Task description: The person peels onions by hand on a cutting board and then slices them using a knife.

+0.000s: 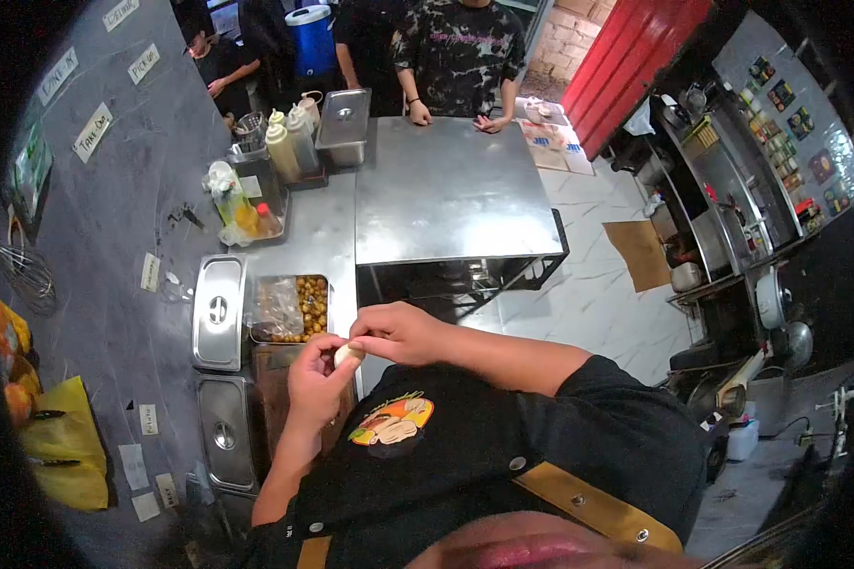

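Observation:
Close in front of my chest, my left hand (315, 381) is closed around a small, pale, rounded piece (347, 356), whose kind I cannot make out. My right hand (389, 334) comes in from the right, its thumb and fingers pinched at the top of the same piece. Just beyond the hands is a metal pan (329, 302) of small brownish-yellow balls (313, 302), partly covered by a clear plastic bag (275, 305). Under my left hand lies a brown board (273, 391), partly hidden by the forearm.
Lidded steel pans (220, 318) line the left side. Squeeze bottles (281, 152) and a lidded steel container (343, 133) stand farther back. A steel table (451, 190) is ahead, with a person (460, 57) behind it. A whisk (30, 275) hangs at left.

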Motion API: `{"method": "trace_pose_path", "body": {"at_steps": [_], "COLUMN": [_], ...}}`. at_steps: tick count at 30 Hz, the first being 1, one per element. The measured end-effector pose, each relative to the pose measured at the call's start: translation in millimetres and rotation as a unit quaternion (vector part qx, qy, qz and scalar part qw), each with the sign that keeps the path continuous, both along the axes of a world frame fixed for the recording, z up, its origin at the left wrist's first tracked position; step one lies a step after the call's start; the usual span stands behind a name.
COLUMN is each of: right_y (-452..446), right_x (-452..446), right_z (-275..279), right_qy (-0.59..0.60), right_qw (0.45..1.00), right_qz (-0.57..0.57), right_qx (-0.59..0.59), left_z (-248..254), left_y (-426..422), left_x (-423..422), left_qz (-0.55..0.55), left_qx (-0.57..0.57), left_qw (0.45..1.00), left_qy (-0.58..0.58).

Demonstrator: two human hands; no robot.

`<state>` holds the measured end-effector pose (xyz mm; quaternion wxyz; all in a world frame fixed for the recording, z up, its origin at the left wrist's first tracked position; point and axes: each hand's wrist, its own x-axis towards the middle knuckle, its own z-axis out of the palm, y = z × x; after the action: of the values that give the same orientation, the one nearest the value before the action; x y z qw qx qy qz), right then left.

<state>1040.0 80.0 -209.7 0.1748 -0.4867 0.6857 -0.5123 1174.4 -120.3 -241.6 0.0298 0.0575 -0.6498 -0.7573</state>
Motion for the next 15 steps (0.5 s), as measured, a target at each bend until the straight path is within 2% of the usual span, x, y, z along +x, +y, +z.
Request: {"method": "trace_pose_path", "body": {"at_steps": [7,9,12,14,15], "right_y": [7,12,19,24,32], "right_x": [-3,-2,-3,-7,14], "right_z": [-10,-7,-9,-13,-12], "right_qy": [0.068,0.088,0.089,0.098,0.033], "right_qw": [0.997,0.993,0.996,0.994,0.999], "right_qz": [0.017,0.028,0.021,-0.011,0.017], "right_qx": [0.045,0.071,0.017,0.043,0.034], "left_z": [-18,-16,-17,-23,23], "left_y": [-9,-6,1,3,18], "left_x": [-5,-4,-6,-10,-4], "left_qz": [-0.021,-0.027,-0.032,-0.024,-0.024], "left_qx": [-0.067,-0.074,-0.054,-0.101,-0.167], "left_qw": [0.997,0.997,0.998,0.995,0.985], "left_qy": [0.035,-0.005,0.002,0.007,-0.039]}}
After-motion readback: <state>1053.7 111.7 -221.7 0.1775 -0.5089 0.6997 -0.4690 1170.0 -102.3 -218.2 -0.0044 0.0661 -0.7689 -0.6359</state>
